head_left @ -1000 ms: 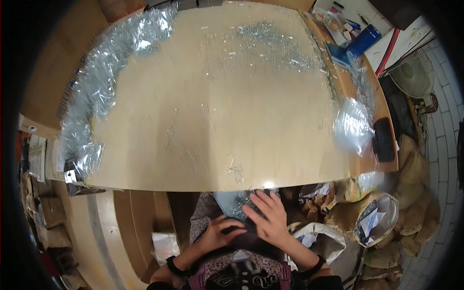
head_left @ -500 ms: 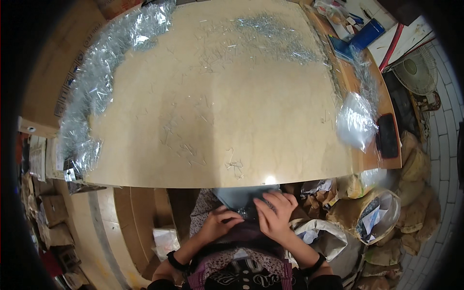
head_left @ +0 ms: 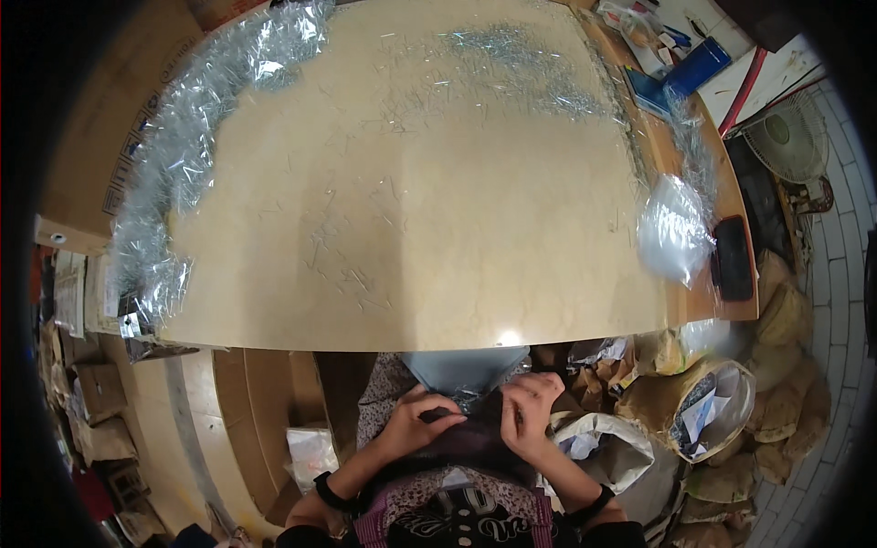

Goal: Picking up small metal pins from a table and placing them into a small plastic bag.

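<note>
Below the table's near edge, a blue-grey tapering sheet or chute point(head_left: 466, 367) slopes down toward my lap. At its narrow lower end lies a small shiny bunch of thin wire pieces point(head_left: 468, 398), perhaps in clear plastic. My left hand point(head_left: 422, 425) is just left of that bunch, thumb and forefinger pinched together; what they hold is too small to make out. My right hand point(head_left: 530, 413) is to the right of the chute, a little apart from the bunch, with curled fingers that hide whatever is in them.
Thin wire pieces point(head_left: 512, 64) lie scattered over the wooden table point(head_left: 512, 228). Clear plastic packs point(head_left: 183, 146) pile along its left side. A clear bag point(head_left: 676, 228) and phone point(head_left: 731, 258) lie at the right. Open sacks point(head_left: 717, 411) stand right of my lap, a cardboard box point(head_left: 265, 411) left.
The small wire cluster near the table's front edge is gone from there. My right hand has drawn back right and down from the chute, uncovering it; my left hand has hardly moved.
</note>
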A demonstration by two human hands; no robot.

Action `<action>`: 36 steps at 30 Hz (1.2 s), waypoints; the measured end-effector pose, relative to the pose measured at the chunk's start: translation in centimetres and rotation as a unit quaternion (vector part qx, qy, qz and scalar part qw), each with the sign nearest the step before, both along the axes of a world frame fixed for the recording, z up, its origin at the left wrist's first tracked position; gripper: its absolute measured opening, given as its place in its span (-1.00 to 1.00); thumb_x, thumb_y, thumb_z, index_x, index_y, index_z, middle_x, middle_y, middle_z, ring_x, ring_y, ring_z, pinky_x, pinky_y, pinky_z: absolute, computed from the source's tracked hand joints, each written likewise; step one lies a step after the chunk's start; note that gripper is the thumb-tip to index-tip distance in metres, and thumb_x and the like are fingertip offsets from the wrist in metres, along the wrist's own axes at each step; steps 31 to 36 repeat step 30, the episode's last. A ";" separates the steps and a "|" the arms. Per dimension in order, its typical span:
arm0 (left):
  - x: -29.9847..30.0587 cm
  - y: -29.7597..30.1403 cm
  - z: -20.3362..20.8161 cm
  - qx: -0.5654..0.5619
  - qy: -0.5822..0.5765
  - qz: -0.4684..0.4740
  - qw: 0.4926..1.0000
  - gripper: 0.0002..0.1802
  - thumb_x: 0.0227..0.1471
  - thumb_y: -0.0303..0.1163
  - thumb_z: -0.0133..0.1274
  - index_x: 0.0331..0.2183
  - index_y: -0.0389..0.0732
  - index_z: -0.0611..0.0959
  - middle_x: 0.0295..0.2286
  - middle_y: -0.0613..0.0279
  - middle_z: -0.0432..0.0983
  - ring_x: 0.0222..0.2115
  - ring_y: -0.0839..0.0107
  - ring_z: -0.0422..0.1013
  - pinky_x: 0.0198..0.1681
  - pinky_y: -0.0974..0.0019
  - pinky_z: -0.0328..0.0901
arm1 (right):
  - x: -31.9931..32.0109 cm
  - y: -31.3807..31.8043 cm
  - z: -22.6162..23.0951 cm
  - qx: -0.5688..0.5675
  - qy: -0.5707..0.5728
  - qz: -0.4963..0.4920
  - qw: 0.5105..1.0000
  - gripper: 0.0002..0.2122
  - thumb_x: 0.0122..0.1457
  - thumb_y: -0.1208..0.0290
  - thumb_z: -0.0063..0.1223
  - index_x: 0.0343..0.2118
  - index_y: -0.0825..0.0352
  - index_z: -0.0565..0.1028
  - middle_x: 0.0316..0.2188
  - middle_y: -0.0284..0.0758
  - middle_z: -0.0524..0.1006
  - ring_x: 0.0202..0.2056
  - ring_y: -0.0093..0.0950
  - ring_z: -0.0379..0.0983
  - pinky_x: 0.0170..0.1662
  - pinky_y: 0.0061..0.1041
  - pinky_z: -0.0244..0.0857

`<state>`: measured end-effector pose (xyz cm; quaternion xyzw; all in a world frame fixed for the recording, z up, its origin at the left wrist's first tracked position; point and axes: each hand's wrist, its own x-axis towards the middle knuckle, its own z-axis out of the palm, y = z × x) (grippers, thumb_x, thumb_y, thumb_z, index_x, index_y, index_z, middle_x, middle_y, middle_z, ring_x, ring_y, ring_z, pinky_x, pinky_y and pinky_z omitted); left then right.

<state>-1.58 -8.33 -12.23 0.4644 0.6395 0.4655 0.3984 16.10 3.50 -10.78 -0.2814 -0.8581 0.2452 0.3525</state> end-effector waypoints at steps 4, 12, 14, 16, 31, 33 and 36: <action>0.2 0.0 -0.4 -0.002 -0.009 0.013 1.000 -0.84 -0.19 -0.45 0.34 -0.45 -0.14 0.70 -0.43 0.31 0.60 -0.40 0.41 0.40 -0.28 0.35 0.30 | 0.9 -0.1 -0.1 -0.158 -0.163 0.103 0.968 -0.69 0.06 0.35 0.18 -0.09 0.16 0.49 -0.19 -0.18 0.35 -0.12 -0.22 0.25 -0.02 -0.21 0.01; -0.2 -0.2 -3.2 -0.007 0.009 -0.099 0.995 -0.88 -0.04 -0.45 0.22 -0.36 -0.16 0.65 -0.38 0.27 0.60 -0.33 0.35 0.47 -0.22 0.32 0.35 | 1.5 0.0 -4.1 -0.306 -0.181 0.205 0.912 -0.80 0.08 0.42 0.14 -0.19 0.17 0.54 -0.26 -0.19 0.45 -0.22 -0.13 0.42 -0.19 -0.28 0.32; -0.4 -0.4 -2.6 -0.062 -0.064 -0.135 0.987 -0.87 -0.04 -0.45 0.21 -0.34 -0.18 0.63 -0.30 0.22 0.59 -0.23 0.30 0.49 -0.15 0.31 0.37 | 1.8 -0.2 -4.4 -0.296 -0.205 0.224 0.906 -0.84 0.08 0.50 0.09 -0.25 0.22 0.55 -0.35 -0.25 0.48 -0.31 -0.18 0.47 -0.27 -0.31 0.37; -0.6 -0.9 -3.0 -0.051 -0.040 -0.145 0.987 -0.87 0.00 -0.45 0.18 -0.33 -0.19 0.61 -0.24 0.18 0.56 -0.16 0.27 0.49 -0.09 0.29 0.36 | 1.4 -0.2 -2.9 -0.278 -0.228 0.229 0.904 -0.84 0.06 0.52 0.07 -0.27 0.22 0.56 -0.35 -0.27 0.48 -0.27 -0.20 0.47 -0.27 -0.32 0.37; -4.2 -1.1 1.5 0.031 0.036 -0.124 0.991 -0.19 0.00 -0.24 0.22 0.20 -0.05 0.16 0.03 0.05 0.40 -0.04 0.18 0.41 0.01 0.26 0.32 | -4.9 2.8 6.3 -0.100 0.026 0.250 0.963 -0.81 -0.03 0.51 0.17 -0.30 0.23 0.57 -0.36 -0.27 0.55 -0.33 -0.17 0.48 -0.22 -0.21 0.36; -4.2 -1.1 1.5 0.031 0.036 -0.124 0.991 -0.19 0.00 -0.24 0.22 0.20 -0.05 0.16 0.03 0.05 0.40 -0.04 0.18 0.41 0.01 0.26 0.32 | -4.9 2.8 6.3 -0.100 0.026 0.250 0.963 -0.81 -0.03 0.51 0.17 -0.30 0.23 0.57 -0.36 -0.27 0.55 -0.33 -0.17 0.48 -0.22 -0.21 0.36; -4.2 -1.1 1.5 0.031 0.036 -0.124 0.991 -0.19 0.00 -0.24 0.22 0.20 -0.05 0.16 0.03 0.05 0.40 -0.04 0.18 0.41 0.01 0.26 0.32 | -4.9 2.8 6.3 -0.100 0.026 0.250 0.963 -0.81 -0.03 0.51 0.17 -0.30 0.23 0.57 -0.36 -0.27 0.55 -0.33 -0.17 0.48 -0.22 -0.21 0.36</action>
